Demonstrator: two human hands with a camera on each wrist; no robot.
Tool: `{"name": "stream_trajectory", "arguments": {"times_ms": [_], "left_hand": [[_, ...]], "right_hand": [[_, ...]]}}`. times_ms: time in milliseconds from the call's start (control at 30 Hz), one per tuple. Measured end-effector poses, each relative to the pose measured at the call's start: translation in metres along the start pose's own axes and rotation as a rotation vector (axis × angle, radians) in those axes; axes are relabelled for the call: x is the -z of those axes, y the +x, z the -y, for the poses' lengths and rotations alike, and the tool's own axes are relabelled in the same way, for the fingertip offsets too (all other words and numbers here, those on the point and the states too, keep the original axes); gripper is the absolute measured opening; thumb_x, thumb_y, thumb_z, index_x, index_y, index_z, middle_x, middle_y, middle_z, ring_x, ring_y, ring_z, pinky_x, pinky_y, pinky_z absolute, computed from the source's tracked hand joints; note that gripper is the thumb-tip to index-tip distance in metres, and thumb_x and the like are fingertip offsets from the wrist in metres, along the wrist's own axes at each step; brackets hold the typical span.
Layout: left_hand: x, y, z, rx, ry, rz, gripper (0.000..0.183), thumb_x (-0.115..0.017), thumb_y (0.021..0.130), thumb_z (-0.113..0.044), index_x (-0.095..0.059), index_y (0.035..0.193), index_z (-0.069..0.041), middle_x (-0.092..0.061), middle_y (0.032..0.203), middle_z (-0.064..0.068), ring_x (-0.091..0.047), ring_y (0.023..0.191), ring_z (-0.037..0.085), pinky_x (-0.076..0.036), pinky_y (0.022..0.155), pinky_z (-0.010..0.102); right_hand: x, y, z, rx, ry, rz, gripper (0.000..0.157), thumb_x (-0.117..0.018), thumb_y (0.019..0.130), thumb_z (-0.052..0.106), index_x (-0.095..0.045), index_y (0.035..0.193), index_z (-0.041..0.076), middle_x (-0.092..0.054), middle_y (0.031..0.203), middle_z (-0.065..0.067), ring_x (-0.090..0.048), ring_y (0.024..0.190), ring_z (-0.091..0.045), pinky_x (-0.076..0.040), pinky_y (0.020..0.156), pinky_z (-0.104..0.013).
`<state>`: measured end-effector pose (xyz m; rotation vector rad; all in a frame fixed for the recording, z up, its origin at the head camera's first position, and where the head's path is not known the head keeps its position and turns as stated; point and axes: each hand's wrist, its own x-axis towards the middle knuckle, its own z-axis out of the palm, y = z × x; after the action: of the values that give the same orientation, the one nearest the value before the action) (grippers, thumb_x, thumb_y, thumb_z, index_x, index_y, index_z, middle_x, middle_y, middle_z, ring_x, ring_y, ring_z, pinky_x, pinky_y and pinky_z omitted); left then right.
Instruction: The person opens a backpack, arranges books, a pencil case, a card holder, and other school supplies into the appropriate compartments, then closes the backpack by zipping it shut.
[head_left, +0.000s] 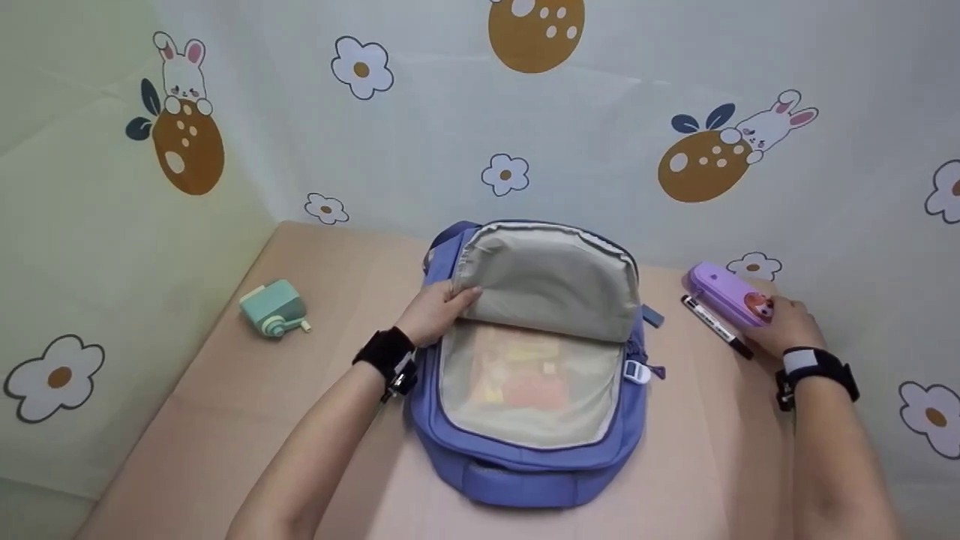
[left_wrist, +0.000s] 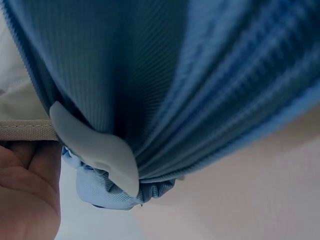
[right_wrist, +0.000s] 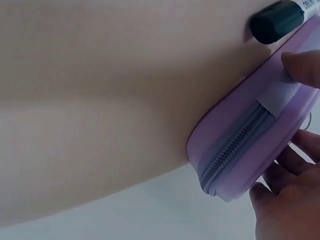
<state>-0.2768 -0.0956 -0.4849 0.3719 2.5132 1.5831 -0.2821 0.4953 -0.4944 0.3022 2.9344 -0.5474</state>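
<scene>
A blue-purple backpack (head_left: 525, 480) lies on the table with its front panel unzipped and folded back. My left hand (head_left: 435, 309) pinches the left edge of the raised flap (head_left: 551, 289), thumb on the beige lining. In the left wrist view, part of that hand (left_wrist: 27, 192) shows below the lining's hem, beside the blue side fabric (left_wrist: 145, 90). Over at the right, my right hand (head_left: 787, 330) grips a purple zippered pencil case (head_left: 724, 289). The right wrist view has the thumb on one side of the case (right_wrist: 235, 145) and curled fingers on the other.
A black-and-white marker (head_left: 712, 322) lies alongside the pencil case. Close to the backpack's right side is a small blue block (head_left: 652, 315). A teal hand-crank sharpener (head_left: 274, 307) stands at the left. Printed cloth (head_left: 442, 120) hangs behind the table (head_left: 300, 390).
</scene>
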Motion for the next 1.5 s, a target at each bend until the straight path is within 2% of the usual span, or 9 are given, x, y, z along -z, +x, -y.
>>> {"name": "stream_trajectory", "arguments": {"times_ms": [133, 333, 600, 900, 1067, 1167, 1267, 1367, 1500], "left_hand": [[-0.004, 0.001, -0.002, 0.013, -0.002, 0.014, 0.042, -0.057, 0.104, -0.047, -0.055, 0.078, -0.013, -0.049, 0.065, -0.004, -0.036, 0.046, 0.01, -0.031, 0.044, 0.026], [-0.003, 0.003, -0.003, 0.009, -0.001, 0.012, 0.042, -0.057, 0.104, -0.047, -0.053, 0.077, -0.014, -0.05, 0.065, -0.004, -0.037, 0.047, 0.011, -0.032, 0.046, 0.027], [0.001, 0.001, -0.001, 0.04, -0.022, 0.0, 0.041, -0.059, 0.103, -0.046, -0.051, 0.079, -0.014, -0.042, 0.062, -0.005, -0.036, 0.044, 0.01, -0.032, 0.042, 0.026], [0.0, 0.003, -0.005, 0.021, -0.052, 0.026, 0.042, -0.057, 0.104, -0.046, -0.048, 0.077, -0.015, -0.041, 0.061, -0.005, -0.033, 0.043, 0.009, -0.029, 0.041, 0.025], [0.004, 0.003, -0.011, -0.023, -0.036, 0.012, 0.041, -0.055, 0.105, -0.043, -0.049, 0.075, -0.016, -0.044, 0.063, -0.005, -0.038, 0.05, 0.01, -0.032, 0.048, 0.025], [0.007, 0.004, -0.018, -0.043, -0.045, -0.001, 0.04, -0.056, 0.105, -0.042, -0.049, 0.075, -0.016, -0.043, 0.062, -0.005, -0.037, 0.05, 0.01, -0.03, 0.048, 0.025], [0.009, 0.004, -0.024, -0.054, -0.056, -0.012, 0.039, -0.056, 0.105, -0.041, -0.049, 0.076, -0.016, -0.041, 0.062, -0.005, -0.035, 0.05, 0.01, -0.029, 0.048, 0.026], [0.009, 0.003, -0.029, -0.061, -0.052, -0.02, 0.037, -0.056, 0.105, -0.041, -0.052, 0.079, -0.015, -0.039, 0.063, -0.006, -0.034, 0.053, 0.01, -0.03, 0.05, 0.027], [0.008, 0.002, -0.031, -0.062, -0.042, -0.027, 0.032, -0.057, 0.105, -0.039, -0.061, 0.09, -0.011, -0.036, 0.065, -0.007, -0.035, 0.058, 0.011, -0.032, 0.055, 0.029]], "right_hand": [[0.002, -0.007, -0.003, -0.021, 0.023, -0.03, 0.091, -0.074, 0.088, 0.027, -0.025, 0.144, -0.026, -0.036, 0.13, -0.047, -0.045, 0.113, -0.057, -0.037, 0.102, -0.07], [0.008, -0.012, 0.007, -0.022, 0.071, -0.176, 0.083, -0.073, 0.087, 0.022, -0.031, 0.143, -0.024, -0.042, 0.128, -0.044, -0.048, 0.111, -0.055, -0.04, 0.1, -0.069], [0.023, -0.026, 0.047, 0.114, 0.199, -0.31, 0.082, -0.074, 0.09, 0.028, -0.036, 0.146, -0.017, -0.049, 0.129, -0.039, -0.053, 0.111, -0.05, -0.046, 0.093, -0.064], [0.041, -0.09, 0.119, 0.289, 0.313, -0.457, 0.086, -0.077, 0.09, 0.028, -0.031, 0.156, 0.0, -0.041, 0.142, -0.025, -0.045, 0.12, -0.041, -0.043, 0.098, -0.056], [0.044, -0.134, 0.16, 0.519, 0.288, -0.512, 0.084, -0.085, 0.081, 0.015, -0.041, 0.152, 0.002, -0.048, 0.134, -0.021, -0.048, 0.115, -0.034, -0.039, 0.096, -0.022], [0.035, -0.154, 0.18, 0.697, 0.2, -0.513, 0.082, -0.089, 0.074, 0.014, -0.05, 0.146, 0.002, -0.056, 0.128, -0.017, -0.052, 0.108, -0.029, -0.038, 0.09, -0.019], [0.013, -0.169, 0.198, 0.827, 0.111, -0.462, 0.081, -0.089, 0.071, 0.017, -0.054, 0.142, 0.002, -0.06, 0.127, -0.014, -0.056, 0.106, -0.025, -0.045, 0.089, -0.031], [-0.018, -0.18, 0.213, 0.861, 0.039, -0.367, 0.082, -0.088, 0.071, 0.024, -0.054, 0.142, 0.002, -0.059, 0.131, -0.014, -0.06, 0.109, -0.025, -0.052, 0.089, -0.04], [-0.052, -0.183, 0.227, 0.821, -0.075, -0.272, 0.082, -0.085, 0.073, 0.035, -0.056, 0.141, 0.0, -0.061, 0.129, -0.014, -0.062, 0.11, -0.029, -0.054, 0.09, -0.049]]}}
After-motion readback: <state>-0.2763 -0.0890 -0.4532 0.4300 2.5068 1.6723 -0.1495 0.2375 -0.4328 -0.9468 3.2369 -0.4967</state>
